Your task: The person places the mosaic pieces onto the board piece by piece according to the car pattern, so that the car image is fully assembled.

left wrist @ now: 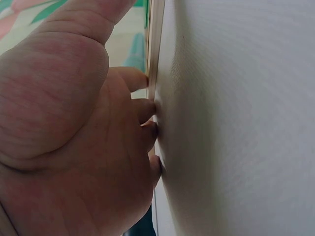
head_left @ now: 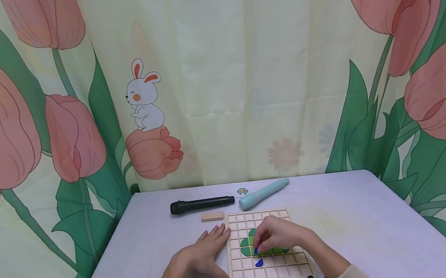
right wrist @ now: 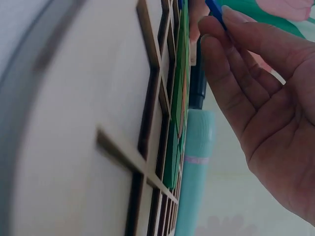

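Note:
A wooden grid board [head_left: 271, 276] lies on the table, with green pieces [head_left: 245, 248] set in several of its cells. My right hand [head_left: 277, 233] is over the board and pinches a small blue piece [right wrist: 215, 9] between thumb and fingertips. Just below that hand, another blue piece [head_left: 259, 263] with a curved edge lies on the grid. Along the board's left side my left hand [head_left: 203, 254] rests with fingers spread, thumb at the lower left corner and fingertips by the upper left edge. Part of the green pattern is hidden under my right hand.
Behind the board lie a black microphone-shaped object [head_left: 201, 204] and a teal one [head_left: 264, 194]. Between them is a small card [head_left: 242, 189] with a coloured picture on a grid. A wooden block [head_left: 212, 216] sits near the board's upper left corner. A printed curtain [head_left: 216, 80] hangs behind the table.

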Tool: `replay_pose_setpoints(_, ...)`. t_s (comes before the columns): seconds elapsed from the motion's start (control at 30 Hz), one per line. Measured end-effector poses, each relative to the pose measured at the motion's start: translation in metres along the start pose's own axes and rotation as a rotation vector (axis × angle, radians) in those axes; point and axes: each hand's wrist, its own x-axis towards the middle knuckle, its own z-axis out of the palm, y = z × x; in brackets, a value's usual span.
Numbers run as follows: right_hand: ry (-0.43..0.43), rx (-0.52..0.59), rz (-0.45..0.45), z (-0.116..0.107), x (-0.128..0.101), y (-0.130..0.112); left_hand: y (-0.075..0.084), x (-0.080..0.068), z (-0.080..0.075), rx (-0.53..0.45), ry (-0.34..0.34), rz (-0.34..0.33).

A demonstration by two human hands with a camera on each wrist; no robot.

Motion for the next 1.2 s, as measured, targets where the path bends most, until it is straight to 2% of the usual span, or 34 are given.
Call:
replay_pose_setpoints(0.43, -0.018, -0.126, 0.016, 0.013, 0.006, -0.007, -0.001, -0.001, 0.000, -0.004, -0.004, 0.000)
replay_pose_setpoints(0.67, -0.013, -0.120, 0.018, 0.015, 0.007, -0.009, -0.001, -0.001, 0.000, 0.000, 0.001, 0.001)
replay_pose_setpoints(0.93, -0.026, -0.125, 0.087, 0.016, 0.006, -0.012, 0.000, -0.001, -0.001, -0.002, -0.002, -0.003)
replay_pose_setpoints(1.2, -0.032, -0.148, 0.110, 0.017, 0.006, -0.014, -0.001, 0.001, 0.000, -0.012, -0.011, -0.011)
